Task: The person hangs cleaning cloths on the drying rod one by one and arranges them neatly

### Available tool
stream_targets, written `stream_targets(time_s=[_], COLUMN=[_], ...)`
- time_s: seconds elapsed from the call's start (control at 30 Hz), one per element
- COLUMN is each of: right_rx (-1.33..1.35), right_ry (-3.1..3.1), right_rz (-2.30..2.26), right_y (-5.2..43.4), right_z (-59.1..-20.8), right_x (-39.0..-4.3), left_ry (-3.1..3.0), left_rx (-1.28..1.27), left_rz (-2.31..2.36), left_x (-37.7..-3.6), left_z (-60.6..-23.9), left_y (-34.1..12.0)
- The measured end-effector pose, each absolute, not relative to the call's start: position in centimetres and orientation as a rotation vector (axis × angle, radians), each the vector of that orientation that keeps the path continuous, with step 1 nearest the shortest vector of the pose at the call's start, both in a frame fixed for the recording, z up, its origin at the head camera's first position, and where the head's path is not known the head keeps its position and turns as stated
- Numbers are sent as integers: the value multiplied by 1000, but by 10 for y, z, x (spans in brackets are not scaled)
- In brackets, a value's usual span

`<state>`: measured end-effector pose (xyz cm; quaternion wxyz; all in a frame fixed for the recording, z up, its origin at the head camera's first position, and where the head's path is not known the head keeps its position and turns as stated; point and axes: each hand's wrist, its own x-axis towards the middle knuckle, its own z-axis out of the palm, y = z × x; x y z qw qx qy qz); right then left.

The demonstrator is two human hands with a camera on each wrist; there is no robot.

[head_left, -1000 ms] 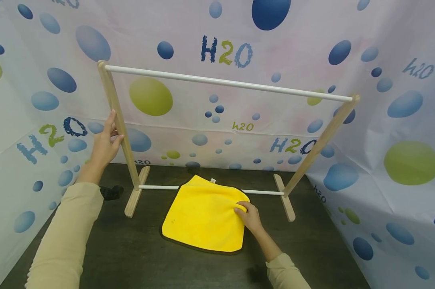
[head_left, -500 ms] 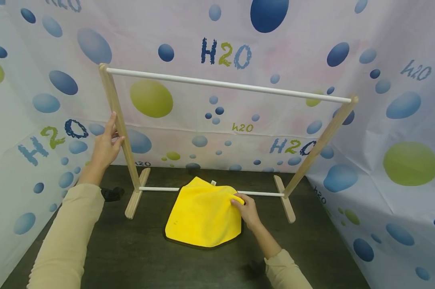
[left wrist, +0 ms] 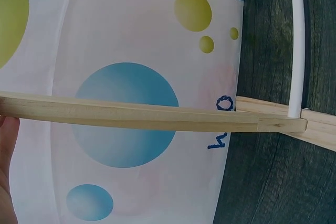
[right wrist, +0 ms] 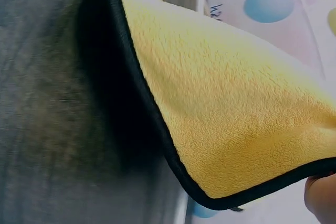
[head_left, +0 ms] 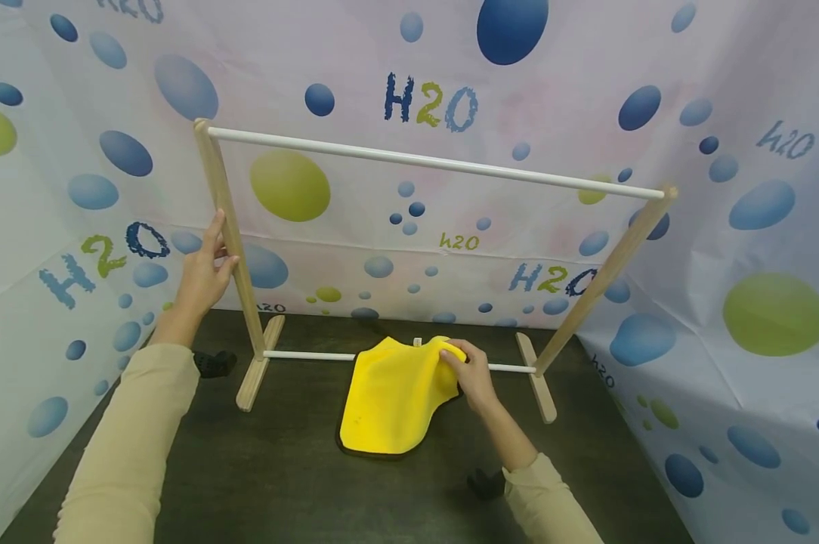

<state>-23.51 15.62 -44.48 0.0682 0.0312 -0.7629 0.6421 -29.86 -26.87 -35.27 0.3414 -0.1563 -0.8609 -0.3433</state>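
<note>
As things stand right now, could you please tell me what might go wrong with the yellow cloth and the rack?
The right hand pinches the yellow cloth at one side only, so the loose part could fold over itself. In the head view the cloth overlaps the lower white rod, so it might catch there. The left hand holds only the left upright, so a tug could perhaps tilt the wooden rack.

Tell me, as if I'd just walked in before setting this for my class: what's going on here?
A person is working at a wooden rack. Their left hand holds its left post, while their right hand pinches a yellow cloth with dark edging. The cloth is in front of part of the lower white bar, well below the upper white bar.
</note>
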Motion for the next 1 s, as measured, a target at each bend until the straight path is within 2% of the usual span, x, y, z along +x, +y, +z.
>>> stream_targets(time_s=[0.5,1.0], right_rx=[140,148], right_ry=[-2091,-2057], right_rz=[2031,2023], right_y=[161,170], right_z=[-393,-356], right_x=[-239,-238], left_ry=[-2263,-2255], left_rx=[-408,-395], left_rz=[-902,-913], left_x=[-298,-297], left_z=[-351,-352], left_y=[-267,-268])
